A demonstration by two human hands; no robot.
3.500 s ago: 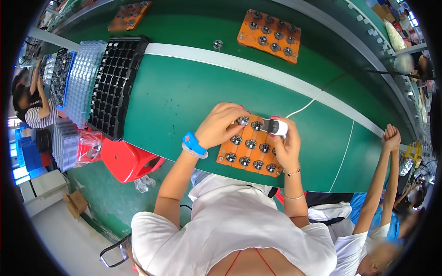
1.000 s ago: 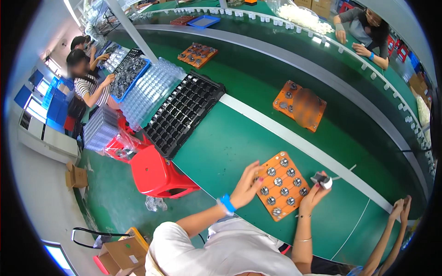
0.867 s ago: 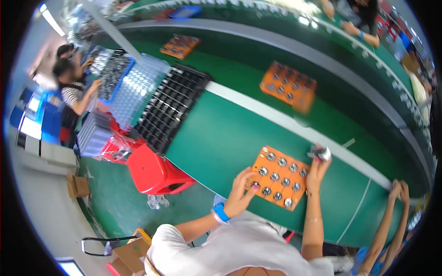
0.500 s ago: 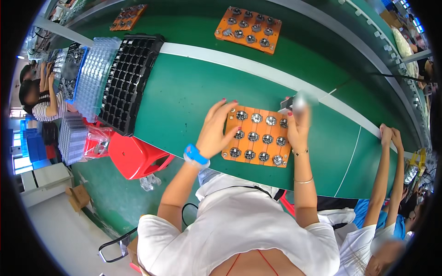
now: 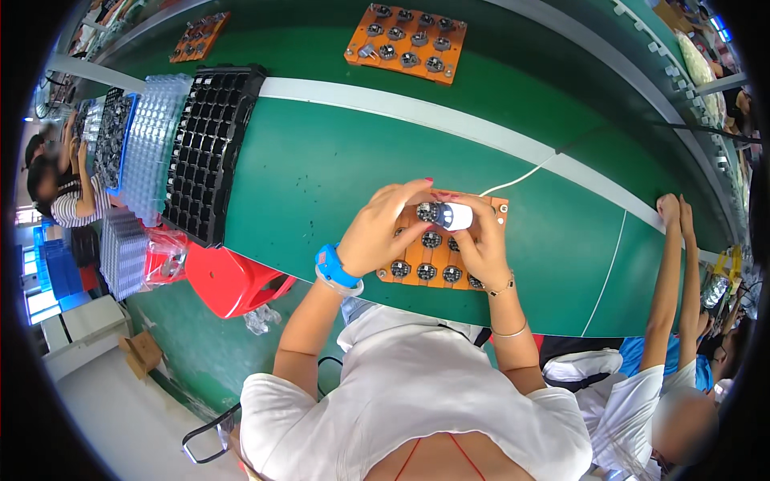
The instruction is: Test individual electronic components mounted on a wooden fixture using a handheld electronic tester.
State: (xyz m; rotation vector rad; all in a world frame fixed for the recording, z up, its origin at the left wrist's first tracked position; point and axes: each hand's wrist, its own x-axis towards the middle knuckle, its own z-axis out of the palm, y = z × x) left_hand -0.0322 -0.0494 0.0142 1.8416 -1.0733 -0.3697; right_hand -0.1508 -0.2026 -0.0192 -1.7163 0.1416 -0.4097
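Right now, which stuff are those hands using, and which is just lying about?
In use: white device in the right hand, round part by the left hand, orange board beneath.
Seemingly lying about: red stool, cardboard box, crumpled plastic.

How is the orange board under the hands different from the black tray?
The board is orange; the tray is black. The board carries round parts; the tray has squarish pockets. The left hand and right hand partly cover the board; neither touches the tray. Both show neat rows.

Orange board (image 5: pixel 439 256), white tool (image 5: pixel 459 216), green table (image 5: pixel 321 152)
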